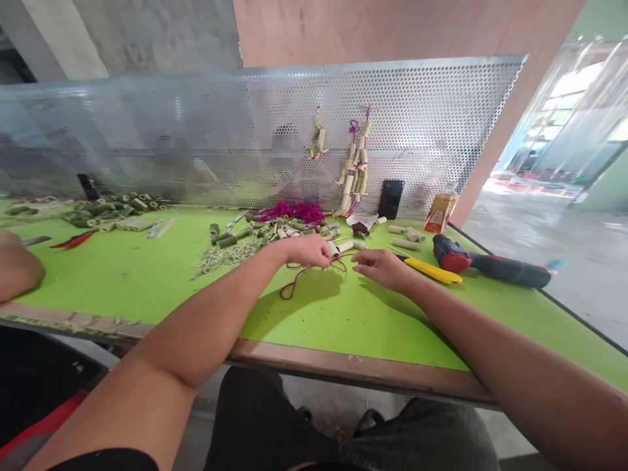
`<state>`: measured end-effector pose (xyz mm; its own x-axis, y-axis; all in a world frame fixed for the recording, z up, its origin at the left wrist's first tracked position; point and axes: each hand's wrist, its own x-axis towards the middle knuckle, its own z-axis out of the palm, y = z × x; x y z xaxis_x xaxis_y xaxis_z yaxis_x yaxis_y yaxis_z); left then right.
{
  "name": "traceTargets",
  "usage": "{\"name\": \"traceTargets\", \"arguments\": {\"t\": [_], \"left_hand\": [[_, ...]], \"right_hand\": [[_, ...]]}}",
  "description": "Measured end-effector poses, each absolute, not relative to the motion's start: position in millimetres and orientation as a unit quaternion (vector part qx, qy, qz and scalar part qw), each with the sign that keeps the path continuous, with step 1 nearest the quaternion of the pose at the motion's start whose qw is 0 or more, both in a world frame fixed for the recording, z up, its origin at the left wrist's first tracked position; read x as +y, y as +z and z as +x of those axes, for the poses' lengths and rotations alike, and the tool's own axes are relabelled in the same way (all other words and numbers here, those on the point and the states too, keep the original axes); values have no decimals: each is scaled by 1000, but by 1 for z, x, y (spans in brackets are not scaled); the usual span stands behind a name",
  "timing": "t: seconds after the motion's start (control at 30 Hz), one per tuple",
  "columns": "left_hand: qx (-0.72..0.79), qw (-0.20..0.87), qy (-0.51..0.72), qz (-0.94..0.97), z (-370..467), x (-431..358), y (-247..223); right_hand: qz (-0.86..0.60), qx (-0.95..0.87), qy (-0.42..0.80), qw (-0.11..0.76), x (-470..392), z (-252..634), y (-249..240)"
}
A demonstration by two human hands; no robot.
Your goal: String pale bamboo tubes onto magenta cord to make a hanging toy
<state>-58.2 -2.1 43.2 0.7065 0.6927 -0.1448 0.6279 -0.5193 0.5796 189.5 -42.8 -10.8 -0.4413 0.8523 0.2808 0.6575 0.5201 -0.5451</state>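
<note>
My left hand (310,251) is closed, with a short bamboo tube (334,248) at its fingertips. Beneath it a thin purple-red cord (293,284) runs out and loops on the green tabletop. My right hand (381,268) hovers just to the right, fingers slightly bent and apart, with nothing visible in them. Pale cut bamboo pieces (360,245) lie between and behind the hands. Close to my right wrist is a yellow utility knife (432,269).
Bamboo shavings (226,256), purple cord (294,212) and a phone (391,199) are behind. Bamboo figures (357,163) hang on the perforated panel (230,131). A power drill (490,263) and bottle (440,209) stand right. Another person's arm (18,267) rests far left.
</note>
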Motion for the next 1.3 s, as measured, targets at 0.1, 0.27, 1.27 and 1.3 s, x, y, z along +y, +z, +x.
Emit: {"name": "traceTargets", "arguments": {"t": [0.1, 0.27, 1.27, 1.3], "left_hand": [[344, 414, 139, 831, -57, -10, 50], [303, 457, 172, 818, -43, -22, 47], [293, 335, 275, 852, -30, -24, 39], [286, 341, 277, 852, -29, -23, 37]], "right_hand": [[-443, -791, 225, 357, -42, 187, -12], [-319, -749, 393, 428, -47, 177, -11], [-367, -648, 466, 478, -59, 178, 6], [-359, -642, 468, 490, -59, 178, 7]]}}
